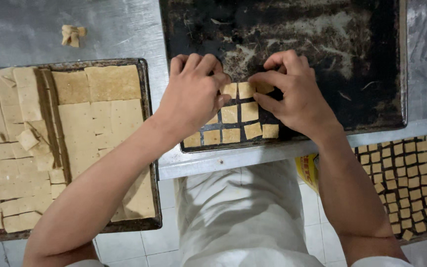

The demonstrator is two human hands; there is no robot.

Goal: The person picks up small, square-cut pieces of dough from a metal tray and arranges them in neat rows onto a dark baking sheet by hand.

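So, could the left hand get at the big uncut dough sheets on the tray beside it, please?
Probably yes: the left hand is at the dark tray, and the dough sheets lie uncovered just to its left, nothing between.

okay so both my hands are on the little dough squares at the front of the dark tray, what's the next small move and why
Probably set down the square pinched under the right hand beside the top row of dough squares, continuing that row rightward. The left hand rests on the row's left end, the lower rows extend further right, and most of the dark tray lies bare.
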